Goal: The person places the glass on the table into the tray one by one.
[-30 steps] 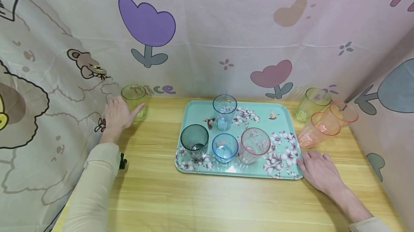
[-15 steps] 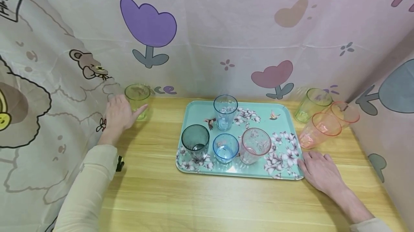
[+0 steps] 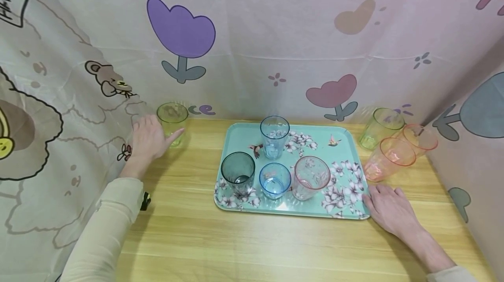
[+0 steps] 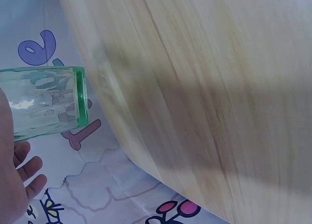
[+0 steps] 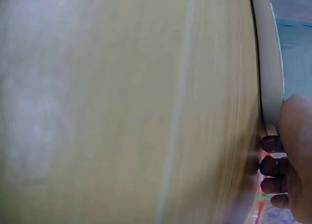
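At the table's far left, my left hand (image 3: 148, 140) holds a tall yellow-green glass (image 3: 173, 120), thumb along its near side and the fingers behind it. In the left wrist view the glass's thick base (image 4: 81, 96) shows against the curtain beside the table edge, apart from the wood. My right hand (image 3: 391, 207) rests on the table at the tray's front right corner, its thumb against the rim of the teal floral tray (image 3: 260, 213). On the tray stand a dark grey glass (image 3: 238, 172), a short blue glass (image 3: 274, 181), a clear pink-rimmed glass (image 3: 311, 179) and a tall light blue glass (image 3: 274, 140).
Right of the tray, just beyond my right hand, stand another yellow-green glass (image 3: 379, 129) and two orange-pink glasses, one in front (image 3: 387, 159) and one behind (image 3: 421, 137). A printed curtain (image 3: 252, 54) encloses the back and sides of the wooden table (image 3: 252, 251).
The yellow-green glass at the left has shifted a little to the right, with my left hand moving slightly the same way. The right hand and the glasses on the tray stay put.
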Demonstrator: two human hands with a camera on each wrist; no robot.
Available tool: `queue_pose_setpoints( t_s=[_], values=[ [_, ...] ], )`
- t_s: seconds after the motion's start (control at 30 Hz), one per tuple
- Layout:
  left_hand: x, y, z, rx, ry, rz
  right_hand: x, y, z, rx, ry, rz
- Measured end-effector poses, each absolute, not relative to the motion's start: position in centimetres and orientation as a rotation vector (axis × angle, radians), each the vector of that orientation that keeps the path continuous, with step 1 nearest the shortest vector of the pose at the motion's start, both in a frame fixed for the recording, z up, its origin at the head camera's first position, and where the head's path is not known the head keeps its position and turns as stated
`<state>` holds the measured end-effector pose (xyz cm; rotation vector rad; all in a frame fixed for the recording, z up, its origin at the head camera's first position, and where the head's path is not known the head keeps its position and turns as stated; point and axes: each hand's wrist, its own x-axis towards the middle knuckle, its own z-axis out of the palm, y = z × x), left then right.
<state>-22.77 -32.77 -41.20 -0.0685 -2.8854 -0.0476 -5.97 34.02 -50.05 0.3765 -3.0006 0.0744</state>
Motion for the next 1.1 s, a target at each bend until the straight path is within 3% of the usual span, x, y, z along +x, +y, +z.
queue_pose_setpoints(
  t_s=[1.1],
  values=[
    [-20.4, -26.9, -41.6, -0.273, -2.825, -0.223, -6.1, 34.1, -50.2, 0.386, -2.959, 0.078]
  ],
)
